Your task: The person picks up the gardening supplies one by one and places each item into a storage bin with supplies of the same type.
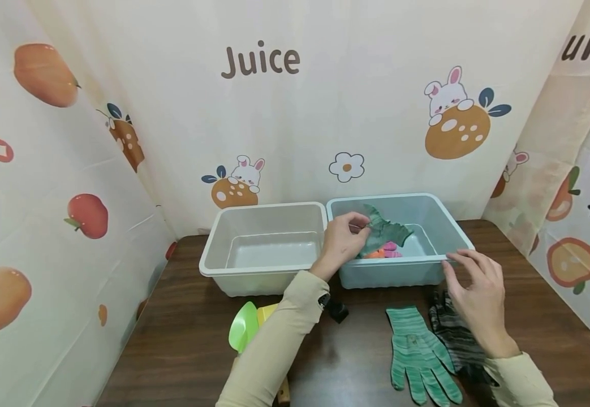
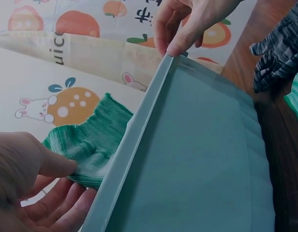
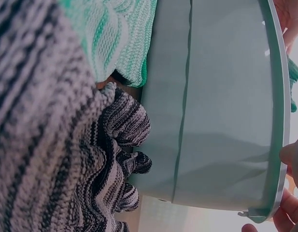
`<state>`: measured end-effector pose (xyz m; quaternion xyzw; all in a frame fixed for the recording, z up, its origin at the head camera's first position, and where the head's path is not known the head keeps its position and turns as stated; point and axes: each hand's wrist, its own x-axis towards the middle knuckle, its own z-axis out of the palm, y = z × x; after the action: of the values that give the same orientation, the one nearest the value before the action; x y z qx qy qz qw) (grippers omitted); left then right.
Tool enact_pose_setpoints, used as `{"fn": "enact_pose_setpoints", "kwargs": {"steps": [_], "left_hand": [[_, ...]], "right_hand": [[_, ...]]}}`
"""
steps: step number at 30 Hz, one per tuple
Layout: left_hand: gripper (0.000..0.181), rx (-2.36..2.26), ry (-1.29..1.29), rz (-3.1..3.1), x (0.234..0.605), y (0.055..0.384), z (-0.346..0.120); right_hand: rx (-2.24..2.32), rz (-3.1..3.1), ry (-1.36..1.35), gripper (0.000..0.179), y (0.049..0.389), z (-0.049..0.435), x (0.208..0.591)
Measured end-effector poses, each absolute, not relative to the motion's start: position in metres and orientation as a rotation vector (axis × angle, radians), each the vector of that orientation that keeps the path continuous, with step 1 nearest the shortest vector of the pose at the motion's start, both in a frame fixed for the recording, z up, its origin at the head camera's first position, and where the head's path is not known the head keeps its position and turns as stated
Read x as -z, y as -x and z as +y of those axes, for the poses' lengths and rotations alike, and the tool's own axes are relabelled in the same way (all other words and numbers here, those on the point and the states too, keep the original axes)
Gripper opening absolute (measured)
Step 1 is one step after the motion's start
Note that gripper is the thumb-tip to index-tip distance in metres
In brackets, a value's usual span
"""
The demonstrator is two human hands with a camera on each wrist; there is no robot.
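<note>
My left hand (image 1: 343, 240) reaches over the front rim of the light blue bin (image 1: 391, 274) and pinches a green striped knitted glove (image 2: 91, 140) between thumb and fingers. Part of that glove hangs spread out inside the bin, above small pink and orange things (image 1: 390, 250). At the bin's front right corner, my right hand (image 1: 478, 291) grips the rim with thumb and fingers. Below it on the table lie a second green striped glove (image 1: 417, 350), spread flat, and a dark grey striped glove (image 3: 52, 121), partly covered by my right forearm in the head view.
Left of the blue bin stands a beige bin (image 1: 254, 284), its rim close beside it. A bright green scoop (image 1: 244, 328) and a yellow tool (image 1: 265, 313) lie partly under my left sleeve. Near that wrist is a small black object (image 1: 337, 311). Printed curtains (image 1: 295, 124) enclose the table.
</note>
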<state>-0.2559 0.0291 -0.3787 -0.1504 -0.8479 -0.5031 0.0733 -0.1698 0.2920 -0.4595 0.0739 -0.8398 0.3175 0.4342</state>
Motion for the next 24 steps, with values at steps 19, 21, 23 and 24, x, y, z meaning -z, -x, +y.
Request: {"fn": "enact_pose_setpoints", "kwargs": {"steps": [19, 21, 23, 24], "left_hand": [[0.017, 1.553, 0.481, -2.585, 0.382, 0.253, 0.022], [0.016, 1.552, 0.488, -2.575, 0.383, 0.253, 0.021], [0.013, 1.548, 0.494, -2.564, 0.383, 0.252, 0.02], [0.012, 1.542, 0.497, -2.561, 0.384, 0.252, 0.019]], "right_hand": [[-0.789, -2.082, -0.196, 0.028, 0.17, 0.293, 0.462], [-0.787, -2.082, -0.196, 0.027, 0.17, 0.293, 0.462], [-0.785, -2.081, -0.194, 0.028, 0.17, 0.294, 0.462], [-0.785, -2.081, -0.193, 0.028, 0.17, 0.294, 0.462]]}}
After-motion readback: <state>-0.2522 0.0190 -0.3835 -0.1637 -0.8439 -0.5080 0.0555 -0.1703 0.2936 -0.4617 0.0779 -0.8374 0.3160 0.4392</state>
